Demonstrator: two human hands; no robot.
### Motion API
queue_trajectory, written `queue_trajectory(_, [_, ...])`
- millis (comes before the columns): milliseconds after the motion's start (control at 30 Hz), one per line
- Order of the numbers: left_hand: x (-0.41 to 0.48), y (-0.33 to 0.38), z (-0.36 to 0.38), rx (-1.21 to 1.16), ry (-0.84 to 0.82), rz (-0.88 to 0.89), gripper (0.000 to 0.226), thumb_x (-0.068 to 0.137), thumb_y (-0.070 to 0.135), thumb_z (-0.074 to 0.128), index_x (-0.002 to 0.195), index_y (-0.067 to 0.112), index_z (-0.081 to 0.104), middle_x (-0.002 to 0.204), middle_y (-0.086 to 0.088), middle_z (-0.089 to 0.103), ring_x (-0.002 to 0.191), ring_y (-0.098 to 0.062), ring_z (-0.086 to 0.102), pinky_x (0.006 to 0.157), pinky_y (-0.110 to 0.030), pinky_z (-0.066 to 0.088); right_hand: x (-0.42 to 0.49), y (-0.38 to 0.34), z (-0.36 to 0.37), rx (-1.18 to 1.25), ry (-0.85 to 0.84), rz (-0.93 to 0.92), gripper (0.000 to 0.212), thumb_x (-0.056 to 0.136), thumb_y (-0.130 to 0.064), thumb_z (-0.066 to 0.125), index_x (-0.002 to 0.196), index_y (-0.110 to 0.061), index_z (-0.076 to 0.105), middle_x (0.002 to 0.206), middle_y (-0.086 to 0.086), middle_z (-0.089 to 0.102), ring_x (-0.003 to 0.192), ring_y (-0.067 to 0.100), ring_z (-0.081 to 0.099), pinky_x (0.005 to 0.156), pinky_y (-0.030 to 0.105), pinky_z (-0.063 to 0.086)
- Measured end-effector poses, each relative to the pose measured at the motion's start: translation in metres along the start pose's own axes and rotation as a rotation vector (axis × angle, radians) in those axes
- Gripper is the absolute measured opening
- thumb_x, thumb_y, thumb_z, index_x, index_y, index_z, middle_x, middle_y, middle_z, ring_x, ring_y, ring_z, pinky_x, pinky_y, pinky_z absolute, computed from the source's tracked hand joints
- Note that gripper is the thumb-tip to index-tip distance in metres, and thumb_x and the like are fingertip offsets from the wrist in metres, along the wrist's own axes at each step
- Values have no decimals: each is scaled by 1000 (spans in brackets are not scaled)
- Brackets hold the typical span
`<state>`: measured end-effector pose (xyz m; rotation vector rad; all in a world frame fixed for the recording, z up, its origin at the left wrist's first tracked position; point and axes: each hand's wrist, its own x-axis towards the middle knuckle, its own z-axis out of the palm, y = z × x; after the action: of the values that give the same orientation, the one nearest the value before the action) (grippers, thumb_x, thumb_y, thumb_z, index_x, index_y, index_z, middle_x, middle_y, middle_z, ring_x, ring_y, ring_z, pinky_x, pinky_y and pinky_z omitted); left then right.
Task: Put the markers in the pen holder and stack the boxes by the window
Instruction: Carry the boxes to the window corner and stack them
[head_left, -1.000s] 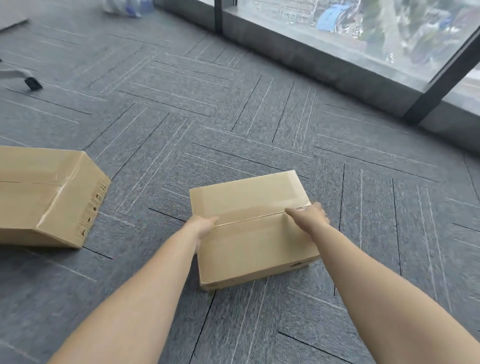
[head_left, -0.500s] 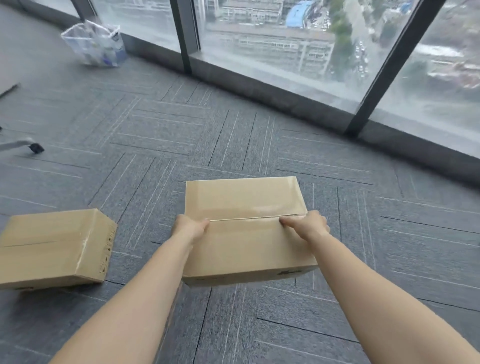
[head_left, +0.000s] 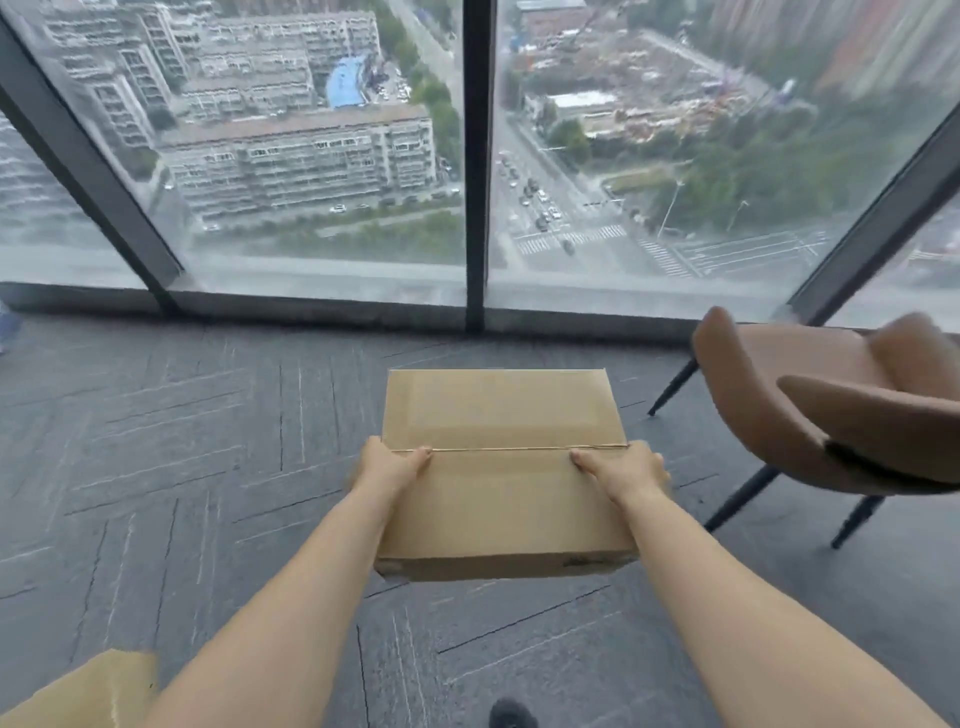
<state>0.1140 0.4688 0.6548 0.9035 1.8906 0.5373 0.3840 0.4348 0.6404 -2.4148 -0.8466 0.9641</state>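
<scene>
The cardboard box (head_left: 498, 467) is held above the carpet floor (head_left: 182, 467), between the left hand (head_left: 389, 465) and the right hand (head_left: 623, 470). Each grip is closed on one side of it, with the thumb on top beside the seam. It faces the window (head_left: 322, 156) but is not yet set down. A second box (head_left: 88, 691) lies at the lower left, well apart from the window, so I judge the stacking has hardly begun. The markers and pen holder are not visible. Bare carpet shows ahead up to the sill, while a brown chair (head_left: 810, 410) stands near on the right and limits room there.
</scene>
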Motion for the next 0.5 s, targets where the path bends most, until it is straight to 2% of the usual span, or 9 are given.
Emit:
queue_trajectory(167, [-44, 70, 62, 201, -174, 146, 60, 76, 46, 73, 117, 7, 52, 112, -10, 61, 99, -33, 59, 79, -38, 48, -10, 45, -99, 98, 133, 125, 84, 61, -66, 73, 123, -12, 58, 129, 14, 54, 116, 36, 53, 97, 48, 47])
queue_trajectory(267, [-81, 119, 101, 288, -255, 253, 57, 76, 49, 70, 108, 8, 49, 107, -5, 59, 100, -30, 58, 83, -39, 49, -15, 69, -162, 188, 229, 175, 87, 57, -68, 71, 125, -14, 59, 130, 12, 55, 117, 36, 52, 99, 48, 46])
queue_trajectory(433, [-136, 183, 179, 356, -380, 414, 78, 54, 61, 69, 114, 13, 59, 107, -5, 66, 99, -29, 61, 91, -46, 51, -24, 119, -259, 274, 371, 257, 83, 65, -65, 71, 128, -14, 56, 135, 14, 51, 124, 38, 45, 102, 48, 40])
queue_trajectory(500, [-168, 200, 214, 388, -415, 477, 78, 56, 61, 69, 116, 13, 58, 111, -6, 64, 104, -31, 58, 94, -46, 49, -28, 146, -295, 283, 413, 290, 82, 68, -65, 70, 126, -11, 54, 134, 16, 50, 124, 39, 45, 101, 48, 41])
